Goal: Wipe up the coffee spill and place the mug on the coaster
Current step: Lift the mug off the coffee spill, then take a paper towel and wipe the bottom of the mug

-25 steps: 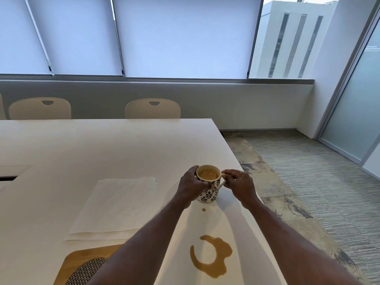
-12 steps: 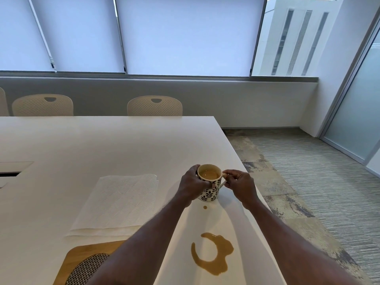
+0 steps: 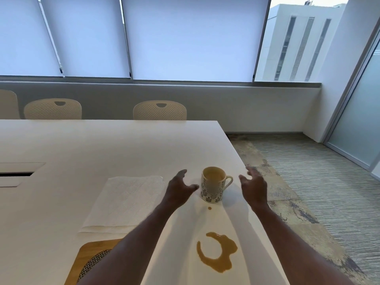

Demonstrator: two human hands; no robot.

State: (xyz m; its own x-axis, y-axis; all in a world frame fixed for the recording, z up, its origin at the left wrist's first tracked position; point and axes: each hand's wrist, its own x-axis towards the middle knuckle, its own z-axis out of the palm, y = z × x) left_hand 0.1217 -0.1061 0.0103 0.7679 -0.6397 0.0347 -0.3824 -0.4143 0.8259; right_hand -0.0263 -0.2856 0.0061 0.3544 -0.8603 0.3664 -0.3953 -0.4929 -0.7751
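Mug standing free between two open hands

The mug (image 3: 213, 185) stands upright on the white surface (image 3: 102, 145), handle toward 3 o'clock, coffee inside. The left hand (image 3: 178, 189) at its 9 o'clock and the right hand (image 3: 254, 187) at its 3 o'clock are spread wide, holding nothing, clear of it. A ring-shaped spill (image 3: 218, 255) lies at 6 o'clock, paper towels (image 3: 125, 202) at 9 o'clock, the coaster (image 3: 92, 262) at 7 o'clock.

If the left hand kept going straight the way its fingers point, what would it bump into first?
Probably the mug. The left hand is open with its fingers aimed toward the mug's patterned side, and only a small bare gap of table lies between them. Depth is hard to judge, so it might pass just behind the mug.
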